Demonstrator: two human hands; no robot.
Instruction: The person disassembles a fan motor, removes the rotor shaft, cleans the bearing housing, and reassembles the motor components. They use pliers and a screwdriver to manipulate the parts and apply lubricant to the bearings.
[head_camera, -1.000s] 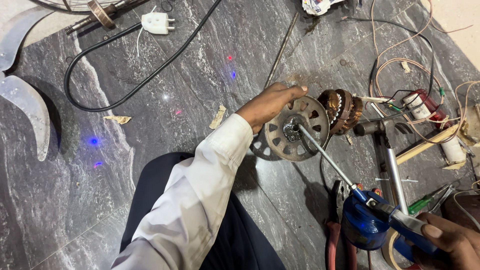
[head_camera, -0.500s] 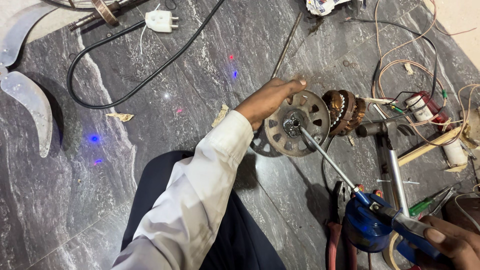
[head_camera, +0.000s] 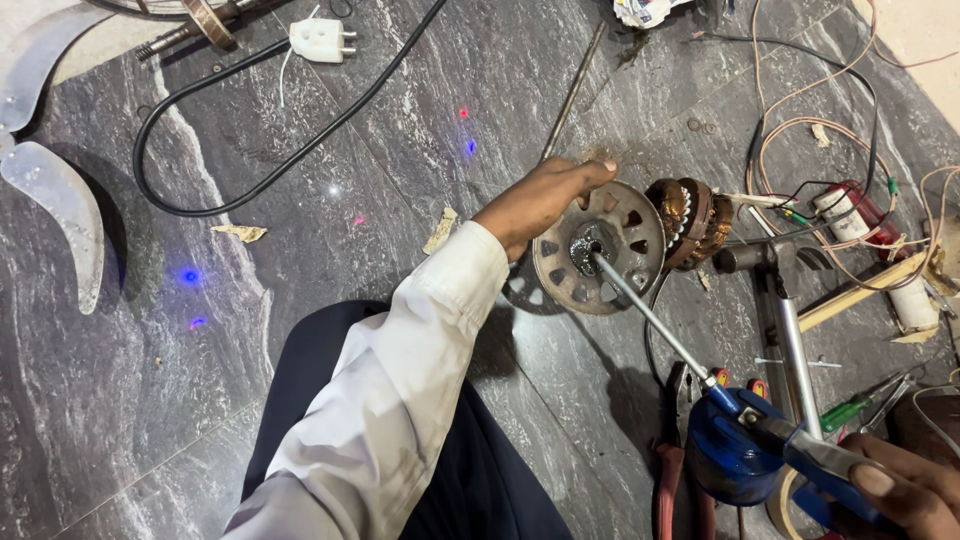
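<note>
My left hand (head_camera: 538, 203) grips the top rim of a round metal motor end cover (head_camera: 600, 260) with several holes, holding it on edge on the dark marble floor. Right behind the cover sits a copper-wound motor stator (head_camera: 690, 222). My right hand (head_camera: 905, 490) at the lower right squeezes the lever of a blue oil can (head_camera: 735, 455). Its long thin metal spout (head_camera: 650, 310) reaches up to the wet, shiny centre hub of the cover.
Red-handled pliers (head_camera: 672, 450) and a green screwdriver (head_camera: 850, 410) lie near the can. A metal shaft (head_camera: 790, 330), tangled wires (head_camera: 800, 130) and a capacitor (head_camera: 850, 212) crowd the right. A black cable with a white plug (head_camera: 322, 40) and fan blades (head_camera: 60, 215) lie to the left.
The spout tip has stayed at the cover's hub while my left hand shifted its grip along the rim. The view drifted slightly.
</note>
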